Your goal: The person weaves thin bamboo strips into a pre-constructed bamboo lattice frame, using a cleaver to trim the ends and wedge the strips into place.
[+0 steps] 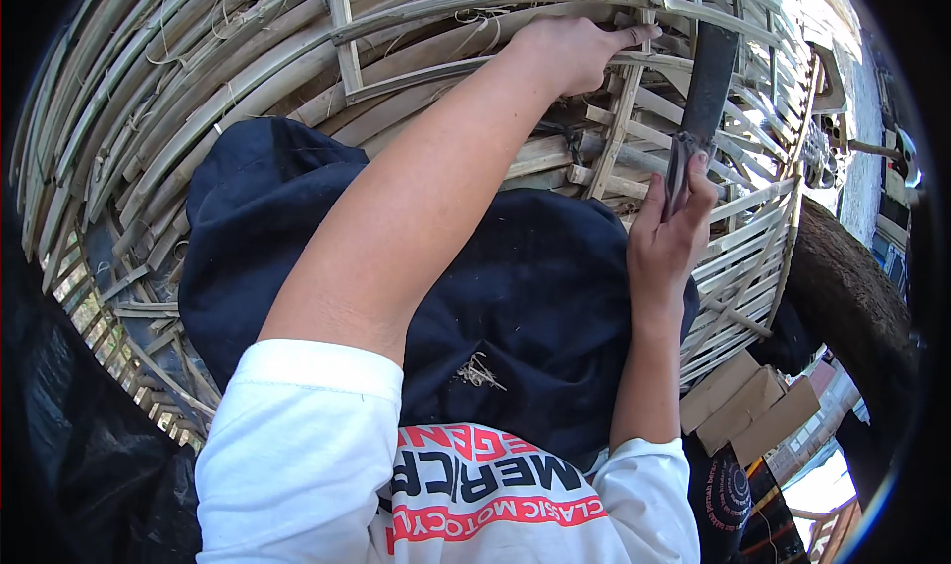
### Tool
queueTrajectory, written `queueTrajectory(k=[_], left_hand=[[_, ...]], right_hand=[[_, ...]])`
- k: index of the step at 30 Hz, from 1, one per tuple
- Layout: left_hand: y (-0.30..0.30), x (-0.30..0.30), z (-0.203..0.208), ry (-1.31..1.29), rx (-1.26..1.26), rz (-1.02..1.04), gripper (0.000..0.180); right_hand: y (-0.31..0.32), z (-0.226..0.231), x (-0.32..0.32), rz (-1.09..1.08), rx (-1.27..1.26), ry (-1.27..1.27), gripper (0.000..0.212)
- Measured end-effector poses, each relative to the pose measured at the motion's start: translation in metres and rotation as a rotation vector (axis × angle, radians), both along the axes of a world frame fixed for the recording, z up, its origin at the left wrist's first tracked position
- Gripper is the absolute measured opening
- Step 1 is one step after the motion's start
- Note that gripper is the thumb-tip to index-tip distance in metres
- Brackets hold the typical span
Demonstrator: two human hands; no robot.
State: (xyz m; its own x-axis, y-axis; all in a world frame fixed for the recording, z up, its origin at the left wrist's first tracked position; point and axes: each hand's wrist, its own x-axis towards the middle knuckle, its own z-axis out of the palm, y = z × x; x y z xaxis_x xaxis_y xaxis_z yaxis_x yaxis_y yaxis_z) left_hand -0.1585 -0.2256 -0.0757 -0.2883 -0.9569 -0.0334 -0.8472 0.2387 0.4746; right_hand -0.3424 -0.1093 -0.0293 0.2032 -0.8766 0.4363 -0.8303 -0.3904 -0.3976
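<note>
My left hand [573, 55] reaches across to the bamboo latticework. Its fingers curl over a split bamboo strip [426, 81], and one digit stretches right toward an upright slat [630, 89]. Some of its fingertips are hidden behind the hand. In my right hand [674, 225] is a machete [709, 87], gripped by its handle. The wide dark blade points away from me, its far end passing behind a pale bamboo strip. Blade and left hand are apart, with the upright slat between them.
Long split bamboo lengths [188, 108] are stacked at the far left. Dark cloth [515, 287] covers my lap, with thin shavings [479, 370] on it. On the right are a thick log [842, 277] and a cardboard box [743, 406]. Black plastic sheeting [89, 415] hangs at lower left.
</note>
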Motion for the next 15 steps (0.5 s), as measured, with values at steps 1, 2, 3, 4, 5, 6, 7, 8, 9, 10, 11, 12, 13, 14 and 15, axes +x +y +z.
queueTrajectory(k=[1,2,3,4,5,6,7,8,9,10,11,12,13,14,15], left_hand=[[-0.003,0.001,0.002,-0.012,0.042,0.003,0.083],[-0.008,0.005,0.01,-0.026,0.067,0.01,0.083],[-0.009,0.009,0.01,0.002,0.099,0.028,0.085],[-0.011,0.008,0.011,0.01,0.057,0.024,0.085],[-0.005,0.003,0.007,0.018,0.032,0.017,0.086],[-0.001,-0.002,0.003,0.026,0.008,0.01,0.087],[-0.005,-0.002,0.001,-0.008,0.063,0.018,0.087],[-0.007,0.008,0.015,-0.01,0.113,0.006,0.083],[-0.006,0.005,0.001,-0.002,0.016,0.019,0.081],[-0.005,0.003,-0.011,0.005,-0.08,0.032,0.079],[-0.005,0.001,-0.011,0.062,-0.03,0.017,0.079],[-0.004,0.0,0.014,0.014,0.133,-0.01,0.08],[-0.002,-0.002,0.012,-0.007,0.161,-0.015,0.082],[-0.007,0.0,0.013,-0.026,0.169,-0.017,0.083],[-0.01,0.005,-0.006,-0.03,0.091,0.01,0.084]], right_hand=[[-0.005,0.0,-0.001,-0.03,0.16,0.16,0.037],[-0.018,-0.01,0.005,-0.059,0.298,0.231,0.035],[-0.014,-0.003,0.001,-0.038,0.265,0.194,0.036],[-0.009,0.007,0.002,-0.017,0.231,0.157,0.036],[-0.006,0.003,-0.001,-0.014,0.113,0.087,0.036],[-0.005,-0.002,-0.004,-0.011,-0.005,0.017,0.036],[-0.008,-0.002,-0.004,-0.118,0.261,0.2,0.036],[-0.01,0.002,-0.003,-0.084,0.248,0.167,0.036],[-0.008,0.008,-0.002,-0.05,0.234,0.135,0.036],[-0.008,0.011,-0.001,-0.015,0.219,0.102,0.037],[-0.007,0.004,-0.003,0.042,-0.004,-0.088,0.036],[-0.007,0.0,-0.007,0.013,-0.034,-0.088,0.036],[-0.011,-0.014,-0.016,-0.008,0.133,0.109,0.037],[-0.015,-0.019,-0.021,-0.027,0.283,0.307,0.038],[-0.014,-0.003,-0.005,0.003,0.271,0.269,0.039]])
